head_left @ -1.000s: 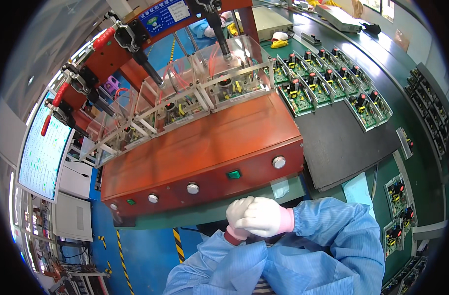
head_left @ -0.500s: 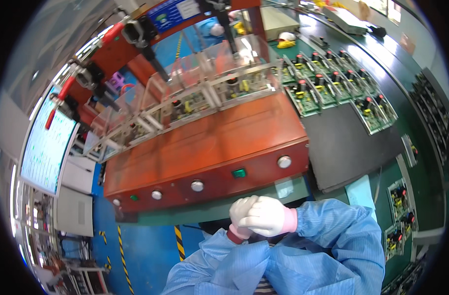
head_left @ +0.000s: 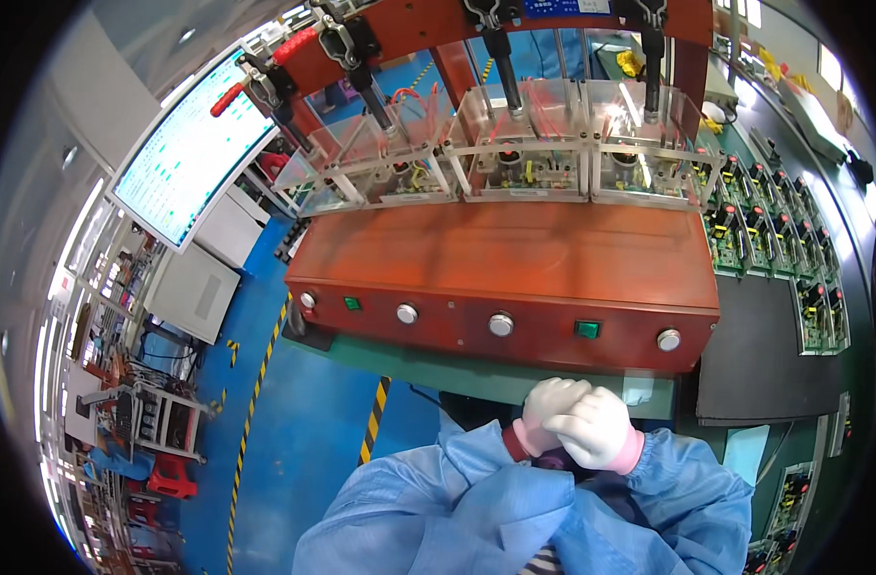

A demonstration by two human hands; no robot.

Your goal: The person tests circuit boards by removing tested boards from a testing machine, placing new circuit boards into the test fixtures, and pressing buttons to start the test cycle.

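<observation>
My left hand [head_left: 546, 410] and my right hand [head_left: 594, 427], both in white gloves with pink cuffs, are folded together just before the green table's front edge. The fingers of each are closed, the right lying over the left, and no object shows in them. Beyond them stands a red-orange test fixture [head_left: 495, 254] with silver round buttons and green switches along its front. Clear plastic covers [head_left: 529, 134] on its top stand over circuit boards [head_left: 515, 177]. Black toggle clamps [head_left: 495, 43] hang above these covers from a red frame.
At the right, several green circuit boards [head_left: 769, 225] stand in rows beside a black mat [head_left: 759, 359]. A light blue sheet [head_left: 745, 450] lies nearer me. A lit monitor [head_left: 194, 144] is at the left, above the blue floor [head_left: 304, 431] with striped tape.
My view has turned, so the fixture and my hands appear further right and more of the monitor shows. My hands stay folded together in front of the fixture.
</observation>
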